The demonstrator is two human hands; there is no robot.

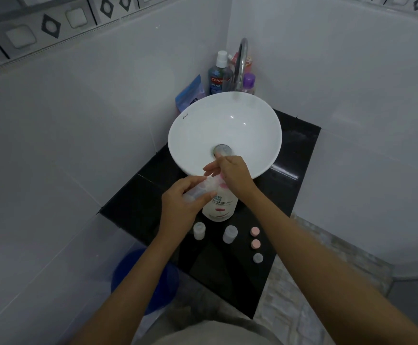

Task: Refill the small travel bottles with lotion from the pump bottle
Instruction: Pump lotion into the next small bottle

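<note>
A white pump bottle [220,207] with a pink flower label stands on the black counter [133,205] in front of the basin. My left hand [182,204] holds a small clear travel bottle [203,188], tilted, its mouth at the pump's spout. My right hand [233,174] rests on top of the pump head, which is hidden under it. Two more clear travel bottles [199,230] [230,234] stand open on the counter just in front of the pump bottle. To their right lie two pink caps [255,231] [255,244] and a grey cap [258,257].
A white round basin [190,135] with a metal drain fills the counter's back. Behind it stand a chrome tap [241,63], a blue mouthwash bottle [216,78], a purple-capped bottle [249,83] and a blue pouch [189,94]. A blue bucket [128,272] sits on the floor at left.
</note>
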